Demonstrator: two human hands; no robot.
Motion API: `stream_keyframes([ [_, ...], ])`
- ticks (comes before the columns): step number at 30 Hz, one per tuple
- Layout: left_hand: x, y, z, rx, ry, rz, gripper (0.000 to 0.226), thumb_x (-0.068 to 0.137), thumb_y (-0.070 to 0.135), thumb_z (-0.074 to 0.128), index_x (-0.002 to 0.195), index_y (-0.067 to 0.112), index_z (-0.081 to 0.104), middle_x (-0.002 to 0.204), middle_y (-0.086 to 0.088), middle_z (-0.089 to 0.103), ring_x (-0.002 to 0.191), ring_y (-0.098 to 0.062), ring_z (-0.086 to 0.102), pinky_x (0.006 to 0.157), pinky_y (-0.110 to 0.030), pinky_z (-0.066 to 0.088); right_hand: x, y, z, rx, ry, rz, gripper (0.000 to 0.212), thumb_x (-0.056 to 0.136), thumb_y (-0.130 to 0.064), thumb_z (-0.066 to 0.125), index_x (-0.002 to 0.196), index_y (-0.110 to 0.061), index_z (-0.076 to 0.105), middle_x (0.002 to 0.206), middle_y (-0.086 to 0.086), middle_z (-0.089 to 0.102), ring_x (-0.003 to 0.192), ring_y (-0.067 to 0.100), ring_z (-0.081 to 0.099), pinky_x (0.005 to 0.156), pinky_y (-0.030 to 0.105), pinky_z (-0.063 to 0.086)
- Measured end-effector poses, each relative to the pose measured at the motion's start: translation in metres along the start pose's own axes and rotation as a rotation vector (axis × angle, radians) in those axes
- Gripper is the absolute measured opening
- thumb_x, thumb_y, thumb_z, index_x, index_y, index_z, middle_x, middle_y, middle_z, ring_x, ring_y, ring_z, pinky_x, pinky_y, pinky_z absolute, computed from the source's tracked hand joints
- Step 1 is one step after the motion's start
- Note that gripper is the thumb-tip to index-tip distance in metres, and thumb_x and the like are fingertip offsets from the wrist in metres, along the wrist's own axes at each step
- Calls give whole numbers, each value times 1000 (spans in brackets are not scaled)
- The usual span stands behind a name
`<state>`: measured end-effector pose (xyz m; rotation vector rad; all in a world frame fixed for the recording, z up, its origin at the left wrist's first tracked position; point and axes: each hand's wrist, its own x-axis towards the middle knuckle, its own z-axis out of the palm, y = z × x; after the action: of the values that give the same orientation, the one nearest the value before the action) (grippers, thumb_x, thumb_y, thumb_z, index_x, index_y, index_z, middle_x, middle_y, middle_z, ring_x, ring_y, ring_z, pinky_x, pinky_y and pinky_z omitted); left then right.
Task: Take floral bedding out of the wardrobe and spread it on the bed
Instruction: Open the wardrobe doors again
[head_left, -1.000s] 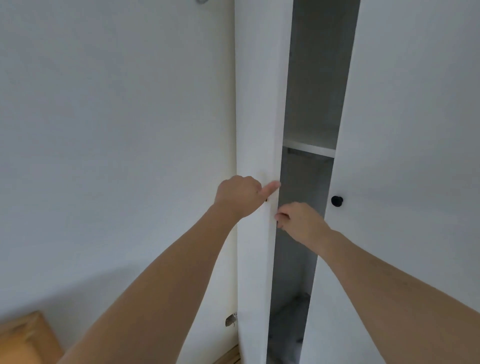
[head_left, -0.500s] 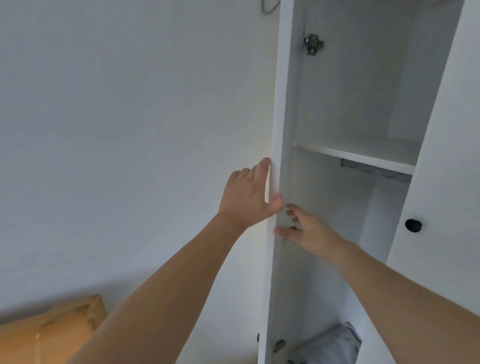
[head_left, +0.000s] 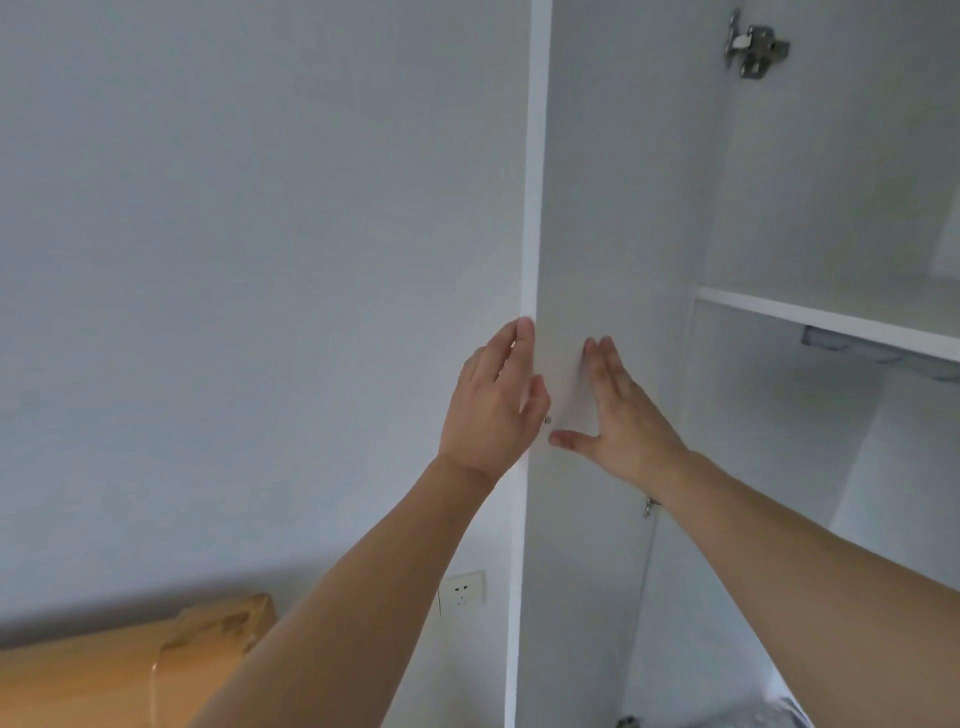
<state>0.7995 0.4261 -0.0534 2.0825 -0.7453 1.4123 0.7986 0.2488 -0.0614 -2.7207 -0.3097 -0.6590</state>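
Head view, the only one: the person faces a white wardrobe (head_left: 779, 208) whose left door (head_left: 582, 260) is swung wide, its thin edge pointing toward the camera. The left hand (head_left: 493, 410) lies against the door's outer edge, fingers extended and thumb just over the edge, grasping nothing firmly. The right hand (head_left: 618, 415) is pressed flat on the door's inner face, palm spread, holding nothing. Inside, a shelf (head_left: 831, 317) looks bare, with a hinge (head_left: 753, 47) high above it. At the bottom right corner a bit of pale fabric (head_left: 779, 712) shows on the wardrobe floor; whether it is the floral bedding cannot be told, since no pattern is visible. A socket (head_left: 462, 592) sits on the wall, and a wooden piece (head_left: 130, 670) lies lower left; no bed is clearly in view.

Judged from this, the task is barely begun: the door is open, but the bedding is not yet located, lifted out, or spread.
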Motion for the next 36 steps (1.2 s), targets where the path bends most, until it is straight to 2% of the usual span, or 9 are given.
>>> stream_keyframes([
  [6,5,-48,9,-153,3,-266,47,96,9,51,143,10,47,115,-7,63,97,-23,62,85,-39,55,41,-15,24,-253,85,-69,101,88,-55,54,150,-25,-19,160,1,-22,150,23,-7,122,45,6],
  [11,17,-75,25,-244,38,-455,46,98,8,48,142,20,49,88,0,60,77,-16,54,73,-27,51,71,-18,45,-343,119,-63,95,90,-52,52,151,-27,-17,159,0,-22,150,24,-7,121,46,2],
  [14,24,-93,36,-270,54,-521,45,98,5,48,139,20,53,69,8,45,64,-8,42,59,-14,39,87,-16,57,-372,130,-63,93,91,-50,52,151,-26,-15,159,0,-22,150,24,-4,121,45,1],
  [18,27,-114,50,-266,68,-542,44,98,5,48,139,18,53,66,11,40,66,-12,41,63,-24,42,104,-16,72,-370,177,-69,92,90,-43,58,153,-25,-6,161,3,-13,150,28,5,121,46,3],
  [24,31,-125,57,-286,63,-575,43,99,6,46,140,18,52,66,12,39,66,-10,40,58,-7,35,115,-17,80,-395,183,-63,92,88,-42,60,154,-23,-2,162,3,-11,149,29,8,121,45,5],
  [27,30,-122,52,-274,51,-581,43,100,10,46,141,19,50,79,7,55,74,-12,51,68,-17,44,110,-15,66,-411,155,-78,90,90,-45,57,154,-20,-1,162,1,-9,150,27,5,121,45,2],
  [29,27,-117,49,-280,64,-608,43,101,15,47,144,19,46,117,2,64,106,-14,59,93,-26,48,103,-11,49,-446,171,-82,85,91,-45,54,154,-17,3,162,3,-4,150,27,6,121,46,2],
  [32,21,-95,48,-221,32,-603,53,103,26,43,153,19,25,156,1,33,144,-12,29,114,-19,22,85,7,14,-538,207,-52,74,96,-35,47,154,-14,7,162,6,0,150,28,6,121,47,3],
  [36,19,-39,57,-221,-69,-443,53,105,32,34,154,17,19,162,5,18,148,-7,13,108,-4,7,53,41,-38,-619,239,78,68,98,-29,40,153,-10,5,162,9,-2,150,27,0,122,44,-1],
])
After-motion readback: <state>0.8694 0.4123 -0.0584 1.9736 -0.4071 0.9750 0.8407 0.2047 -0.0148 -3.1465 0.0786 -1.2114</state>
